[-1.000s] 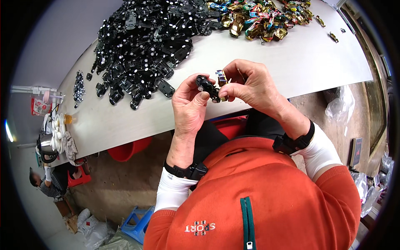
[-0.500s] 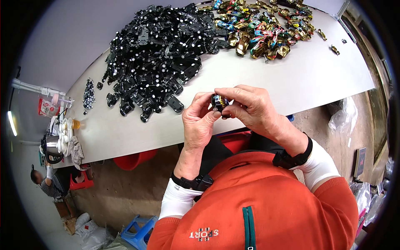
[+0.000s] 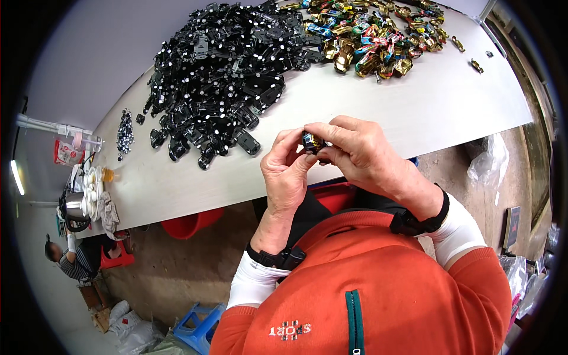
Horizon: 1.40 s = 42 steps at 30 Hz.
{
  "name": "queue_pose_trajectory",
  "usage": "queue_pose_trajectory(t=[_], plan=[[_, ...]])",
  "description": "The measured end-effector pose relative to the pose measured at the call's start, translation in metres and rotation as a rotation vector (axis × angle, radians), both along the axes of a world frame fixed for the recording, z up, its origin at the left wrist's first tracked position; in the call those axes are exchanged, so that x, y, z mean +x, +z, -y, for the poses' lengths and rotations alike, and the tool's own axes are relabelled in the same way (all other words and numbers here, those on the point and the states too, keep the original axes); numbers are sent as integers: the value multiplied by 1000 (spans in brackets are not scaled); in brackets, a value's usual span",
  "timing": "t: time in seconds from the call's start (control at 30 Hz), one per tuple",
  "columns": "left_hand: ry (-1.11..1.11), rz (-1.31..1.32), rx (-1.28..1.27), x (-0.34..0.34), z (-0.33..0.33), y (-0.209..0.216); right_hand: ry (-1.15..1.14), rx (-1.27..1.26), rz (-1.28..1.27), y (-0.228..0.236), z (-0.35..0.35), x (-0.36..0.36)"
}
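Assembly workshop, long worktable (image 3: 414,112), heaped black toy-car parts (image 3: 219,77)

Bright, even daylight throughout, soft and without hard shadows. Faint sheen across the pale table (image 3: 449,112), brighter glints on the far heap of metallic toy shells (image 3: 378,41). Strip lamp (image 3: 16,177) glowing at far left. Heavy fisheye bending toward the rim, black vignette all around. Sharp at centre, smeared and soft near the edges.

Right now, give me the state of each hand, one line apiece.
Left hand: closed, fingers pinching the small toy car from the left.
Right hand: closed on the same small toy car, fingers curled over it.
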<state>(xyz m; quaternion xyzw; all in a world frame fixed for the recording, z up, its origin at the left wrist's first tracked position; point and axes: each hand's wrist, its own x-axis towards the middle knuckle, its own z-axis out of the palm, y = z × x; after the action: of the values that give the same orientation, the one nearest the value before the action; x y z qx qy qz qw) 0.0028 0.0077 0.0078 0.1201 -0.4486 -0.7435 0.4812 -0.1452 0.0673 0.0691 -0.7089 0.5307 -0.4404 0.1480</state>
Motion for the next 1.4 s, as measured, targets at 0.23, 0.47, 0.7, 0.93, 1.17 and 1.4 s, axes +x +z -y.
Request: queue_pose_trajectory(t=[0.23, 0.47, 0.7, 0.93, 1.17, 1.4], plan=[[-15, 30, -8, -2, -3, 3, 36, 26, -50, 1, -1, -3], [-235, 114, 122, 0, 12, 18, 66, 587, 655, 7, 5, -18], [12, 91, 296, -2, 12, 2, 169, 506, 748, -19, 2, -13], [-65, 130, 188, 0, 15, -6, 34, 447, 465, -16, 2, -12], [-247, 12, 476, 14, 29, -34, -83, 638, 356, -29, -5, -38], [-329, -1, 497, 10, 27, -30, 79, 520, 727, -34, -3, -26]])
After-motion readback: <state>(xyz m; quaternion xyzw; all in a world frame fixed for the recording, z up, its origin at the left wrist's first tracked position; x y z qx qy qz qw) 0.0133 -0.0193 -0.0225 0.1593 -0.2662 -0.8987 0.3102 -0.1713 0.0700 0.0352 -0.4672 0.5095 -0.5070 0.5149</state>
